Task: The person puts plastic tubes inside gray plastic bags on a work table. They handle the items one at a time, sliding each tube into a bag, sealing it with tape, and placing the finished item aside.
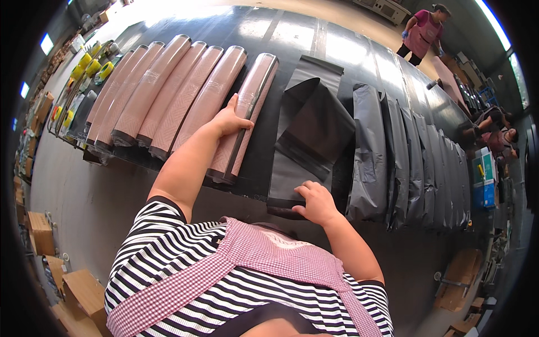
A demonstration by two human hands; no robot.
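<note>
Head view: left hand (pixel 229 120) resting fingers flat, spread, on rightmost pink roll (pixel 245 115) on black table (pixel 292 33); right hand (pixel 315 202) pinching near edge of dark bag (pixel 309 140) just beside roll.

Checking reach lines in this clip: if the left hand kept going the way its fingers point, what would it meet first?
The left hand already lies on the nearest pink roll, fingers pointing up along it. Going on, it would probably just slide along that roll toward its far capped end; depth is unclear.
</note>
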